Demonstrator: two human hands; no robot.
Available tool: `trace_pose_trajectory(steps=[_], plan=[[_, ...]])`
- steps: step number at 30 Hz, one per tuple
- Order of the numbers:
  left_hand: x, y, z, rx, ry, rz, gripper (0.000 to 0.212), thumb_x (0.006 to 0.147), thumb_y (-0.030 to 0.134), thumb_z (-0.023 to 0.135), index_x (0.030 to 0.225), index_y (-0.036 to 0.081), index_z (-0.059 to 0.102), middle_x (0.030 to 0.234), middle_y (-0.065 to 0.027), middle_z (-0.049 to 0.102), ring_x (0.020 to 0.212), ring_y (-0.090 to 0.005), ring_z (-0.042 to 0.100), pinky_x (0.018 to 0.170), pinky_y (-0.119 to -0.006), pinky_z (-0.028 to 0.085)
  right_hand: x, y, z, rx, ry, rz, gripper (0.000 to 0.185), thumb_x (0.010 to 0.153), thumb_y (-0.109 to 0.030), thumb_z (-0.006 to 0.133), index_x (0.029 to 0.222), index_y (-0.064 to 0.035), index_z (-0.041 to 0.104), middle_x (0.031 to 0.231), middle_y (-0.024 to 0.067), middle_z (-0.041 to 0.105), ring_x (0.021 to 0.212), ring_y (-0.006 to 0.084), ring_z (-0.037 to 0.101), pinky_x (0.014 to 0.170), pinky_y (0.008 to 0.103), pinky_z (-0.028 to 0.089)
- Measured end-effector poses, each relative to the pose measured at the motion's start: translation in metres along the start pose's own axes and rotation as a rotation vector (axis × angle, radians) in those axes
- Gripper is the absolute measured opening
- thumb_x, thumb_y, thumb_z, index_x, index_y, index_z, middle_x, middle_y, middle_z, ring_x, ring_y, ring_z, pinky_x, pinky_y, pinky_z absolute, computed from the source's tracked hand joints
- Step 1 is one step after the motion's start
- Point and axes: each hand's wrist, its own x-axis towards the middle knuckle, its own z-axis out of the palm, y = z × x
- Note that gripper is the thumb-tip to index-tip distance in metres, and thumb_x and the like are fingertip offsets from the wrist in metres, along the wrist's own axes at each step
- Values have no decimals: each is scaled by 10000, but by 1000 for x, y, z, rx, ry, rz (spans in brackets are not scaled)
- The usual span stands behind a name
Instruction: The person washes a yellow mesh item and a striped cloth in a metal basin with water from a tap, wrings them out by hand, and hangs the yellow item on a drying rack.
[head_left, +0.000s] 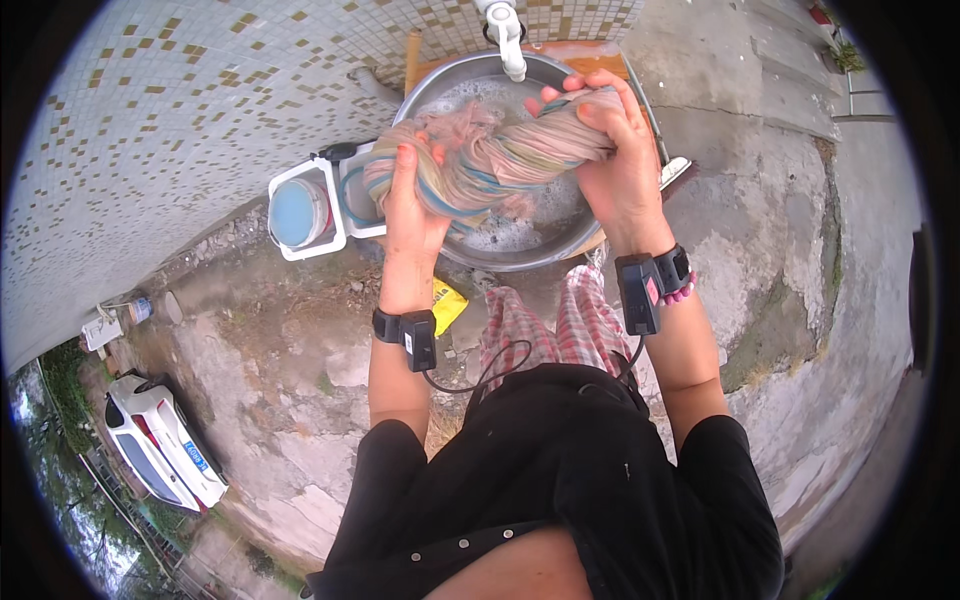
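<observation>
A twisted cloth (517, 154), pale pink with blue and yellowish stripes, stretches between my hands above a round metal basin (495, 262). My left hand (416, 191) grips its left end, thumb on top. At its right end, my right hand (619, 157) is wrapped around the bunched fabric. A loose, crumpled part of the cloth hangs behind the twist, near my left fingers. Soapy water (506, 236) with white foam fills the basin below. Over the far rim hangs a white tap (510, 45); no stream of water shows from its spout.
Left of the basin are a white plastic container (300, 251) and a bucket (300, 214) with a light blue top. A yellow packet (448, 306) lies on the cracked concrete ground. Behind rises a tiled wall (187, 112). A brush head (675, 172) sits right of the basin. A white car (161, 442) is parked far left.
</observation>
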Motion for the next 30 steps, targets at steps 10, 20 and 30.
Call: trace_pose_trajectory(steps=[10, 20, 30], plan=[[30, 15, 49, 595, -27, -442, 275, 936, 263, 664, 1060, 18, 648, 917, -41, 641, 803, -131, 607, 701, -279, 502, -37, 32, 32, -865, -875, -417, 163, 676, 25, 620, 821, -50, 614, 842, 76, 596, 805, 274, 613, 704, 353, 497], [57, -34, 17, 830, -93, -591, 173, 929, 204, 653, 877, 40, 644, 759, -30, 598, 741, -132, 558, 722, -270, 450, -60, 97, -48, -1178, -1326, -637, 164, 645, -179, 662, 760, -79, 601, 795, 42, 548, 782, 258, 577, 712, 384, 502], [29, -40, -3, 631, 114, -611, 262, 952, 240, 626, 1084, 13, 617, 935, -94, 671, 976, -211, 636, 871, -407, 511, -73, 62, -46, -1147, -1258, -277, 106, 746, -159, 645, 791, -66, 621, 810, 41, 624, 834, 252, 632, 784, 379, 516]])
